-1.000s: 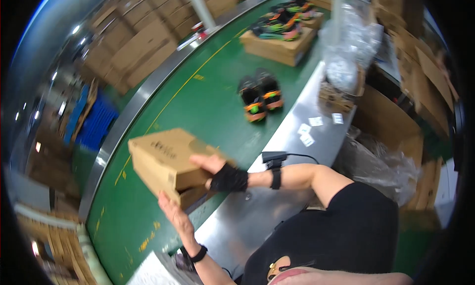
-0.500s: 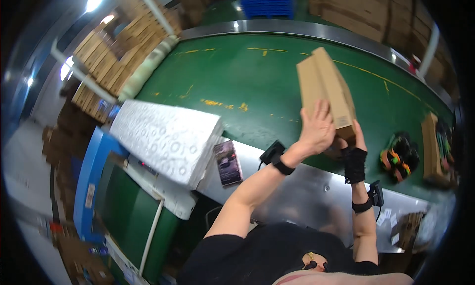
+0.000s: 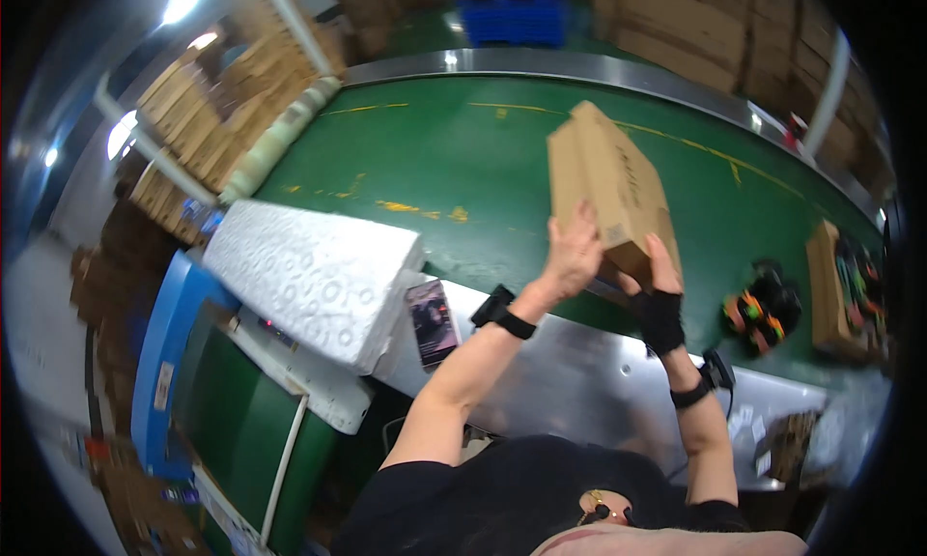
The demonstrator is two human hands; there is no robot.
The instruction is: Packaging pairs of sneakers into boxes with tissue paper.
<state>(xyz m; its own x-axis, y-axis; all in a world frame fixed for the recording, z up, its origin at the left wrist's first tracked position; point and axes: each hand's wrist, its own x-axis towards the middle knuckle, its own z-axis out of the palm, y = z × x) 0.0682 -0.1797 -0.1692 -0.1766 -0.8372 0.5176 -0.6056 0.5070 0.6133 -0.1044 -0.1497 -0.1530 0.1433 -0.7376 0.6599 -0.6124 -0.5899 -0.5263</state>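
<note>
Between both hands a brown cardboard box (image 3: 618,179) is held tilted above the green conveyor belt (image 3: 454,160), its long side pointing away from me. My left hand (image 3: 574,252) presses its left side near the close end, fingers stretched along the cardboard. On the opposite side, my right hand (image 3: 660,300), in a black fingerless glove, grips the lower near corner with the thumb underneath. Part of the right fingers is hidden by blur and the box. Black straps with small devices circle both wrists.
A silver embossed-topped block (image 3: 314,276) stands at left, with a phone (image 3: 432,324) beside it on the metal ledge (image 3: 550,372). To the right lie black items with orange and green parts (image 3: 763,310) and an open carton (image 3: 830,290) of similar things. Stacked cartons (image 3: 695,25) line the back.
The box has shifted slightly left and turned, so that a broad side with dark print now shows. Both hands moved with it and keep their hold.
</note>
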